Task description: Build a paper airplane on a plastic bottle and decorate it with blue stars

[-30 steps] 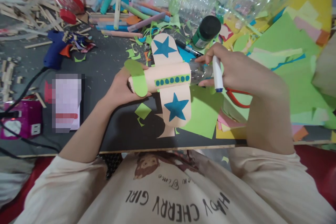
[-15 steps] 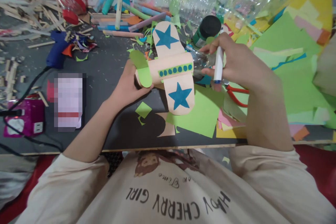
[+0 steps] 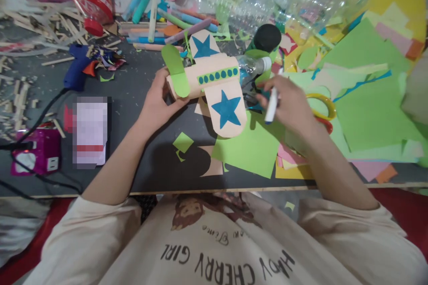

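My left hand (image 3: 156,106) is closed around the left end of a toy airplane (image 3: 214,69), a clear plastic bottle wrapped in peach paper. Blue stars mark its wings, a green strip with blue dots runs along the body, and a green paper piece (image 3: 177,73) crosses the held end. From the right end sticks the bare bottle neck with a white cap (image 3: 266,63). Just below and right of that neck, my right hand (image 3: 292,104) holds a white marker (image 3: 272,103) with a blue lower end, apart from the airplane. Some right fingertips are in shadow.
Scissors (image 3: 323,107) with yellow and red handles lie by my right wrist. A dark-lidded jar (image 3: 266,38) stands behind the airplane. At left are a blue glue gun (image 3: 76,67), a phone (image 3: 91,129) and a purple box with cables (image 3: 36,151). Green paper (image 3: 250,151) covers the front.
The airplane has shifted slightly left and tilted, uncovering the capped bottle neck. My right hand, still with the marker, has drawn away from the neck and dropped lower.
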Demonstrator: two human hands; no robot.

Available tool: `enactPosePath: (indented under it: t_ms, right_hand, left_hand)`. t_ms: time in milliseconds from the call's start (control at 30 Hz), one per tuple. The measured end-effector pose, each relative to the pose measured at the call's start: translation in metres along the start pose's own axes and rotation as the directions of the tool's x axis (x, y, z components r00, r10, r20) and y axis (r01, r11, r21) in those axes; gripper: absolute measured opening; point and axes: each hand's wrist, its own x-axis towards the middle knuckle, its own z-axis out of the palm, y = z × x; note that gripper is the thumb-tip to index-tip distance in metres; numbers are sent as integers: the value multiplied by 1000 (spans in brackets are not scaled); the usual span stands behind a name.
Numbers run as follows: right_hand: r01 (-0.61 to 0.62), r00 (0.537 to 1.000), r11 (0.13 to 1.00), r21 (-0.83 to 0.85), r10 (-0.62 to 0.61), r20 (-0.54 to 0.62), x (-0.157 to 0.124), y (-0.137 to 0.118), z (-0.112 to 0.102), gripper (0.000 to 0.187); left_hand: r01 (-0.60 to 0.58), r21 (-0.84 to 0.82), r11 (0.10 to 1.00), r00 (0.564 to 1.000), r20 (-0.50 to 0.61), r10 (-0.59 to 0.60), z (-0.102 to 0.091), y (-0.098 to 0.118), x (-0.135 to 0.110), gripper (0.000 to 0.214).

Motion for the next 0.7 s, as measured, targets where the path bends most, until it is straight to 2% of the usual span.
enactPosePath:
  t_ms: [100,200,367,533,600,667,700]
  right_hand:
    - [82,997,986,-142,-80,23,-10,11,22,9]
    - [124,992,980,-158,-126,-4,-17,20,25,7]
    - [323,946,941,-97,-319,55,-37,22,10,13]
    - [448,894,884,-133,-442,73,-52,6,-7,5]
    - [515,853,843,-159,-521,1,-55,-3,-19,5]
    - [604,783,795,-56,-605,-145,-57,-11,-35,8]
    - [594,799,804,10,-589,-117,-57,-14,-43,10]
  left_hand:
    - [33,-50,998,999,11,-32,1,5,0,67]
    - [73,-91,993,997,18,-72,1,10,1,67]
    - [134,-109,985,990,65,-127,0,25,1,68]
    - [149,-109,983,977,168,-129,16,46,1,66]
    - [115,-109,987,982,162,-97,25,50,4,65]
    - [69,-101,993,988,145,-54,32,48,6,66]
    - [47,-94,994,990,139,-34,35,45,7,67]
